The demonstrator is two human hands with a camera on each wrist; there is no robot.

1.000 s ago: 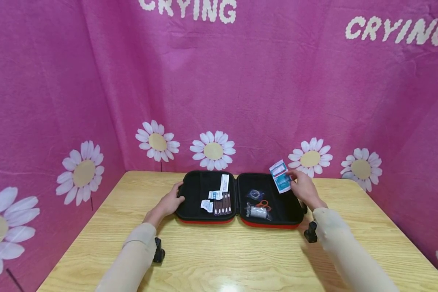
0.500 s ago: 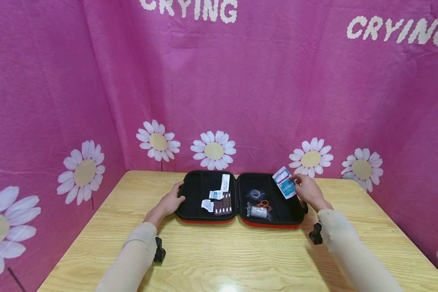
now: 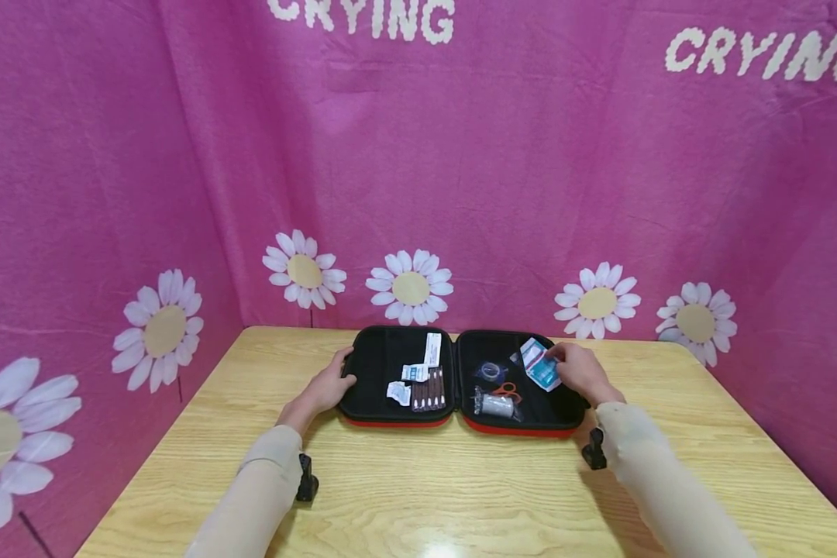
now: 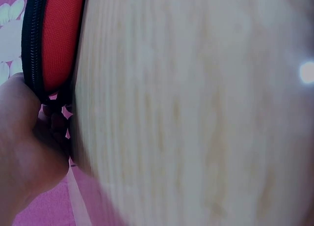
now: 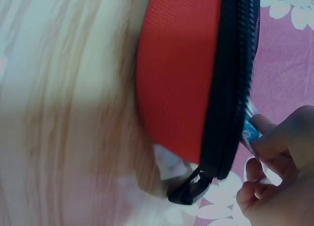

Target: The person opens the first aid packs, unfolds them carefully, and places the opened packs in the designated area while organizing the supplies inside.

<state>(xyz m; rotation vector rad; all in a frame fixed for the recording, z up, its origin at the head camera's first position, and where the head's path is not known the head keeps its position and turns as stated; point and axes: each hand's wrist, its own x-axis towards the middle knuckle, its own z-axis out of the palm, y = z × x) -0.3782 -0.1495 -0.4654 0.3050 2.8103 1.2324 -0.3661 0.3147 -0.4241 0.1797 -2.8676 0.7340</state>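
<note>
A black-lined red zip case [image 3: 363,380] lies unfolded on the table. My left hand [image 3: 324,385] grips its left edge, thumb over the rim; the left wrist view shows the hand [image 4: 27,152] beside the zipper [image 4: 34,54]. My right hand [image 3: 580,370] pinches a flat teal-and-white packet [image 3: 545,375] by its right side, low over the right half. In the right wrist view a bit of the packet [image 5: 250,131] shows between thumb and fingers. Near it in that half are orange-handled scissors [image 3: 507,390], a wrapped roll [image 3: 497,405] and a clear bag with a ring-shaped roll [image 3: 490,371].
The case's left half holds a pack of cotton swabs [image 3: 428,390], a white strip packet [image 3: 432,349] and two small sachets, one a white sachet [image 3: 399,393]. A pink flowered curtain [image 3: 488,194] hangs behind the wooden table [image 3: 418,488].
My right hand has lowered the packet from above the case's back rim down into the right half. The left hand keeps its hold on the left edge.
</note>
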